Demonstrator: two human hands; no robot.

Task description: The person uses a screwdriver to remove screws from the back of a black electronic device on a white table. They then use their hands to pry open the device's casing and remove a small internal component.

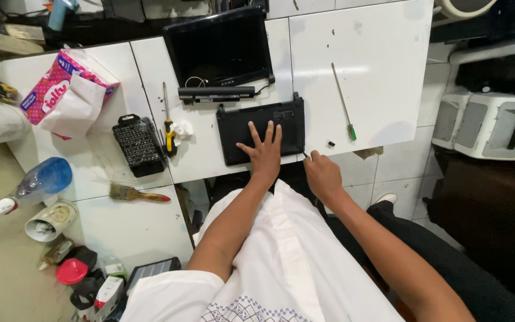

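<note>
- The black laptop base lies upside down at the near edge of the white counter, long axis running left to right across the person's front.
- Left hand is flat on top of it, fingers spread wide and pointing away from the body, palm near the base's front edge. No grip here, just pressing it down.
- Right hand sits just off the base's near right corner, fingers pinched narrow around a thin tool whose tip points up-left toward that corner. Can't tell if the tip is actually touching the case.
- So the corner lies up and to the left of the right hand's grip, and that hand is clearly the nearer one to it.
- A tiny dark bit lies on the counter just past the right hand, with a long green-handled screwdriver farther back.
- The detached screen and a long black battery are behind the base; the bit case is off to the left.
</note>
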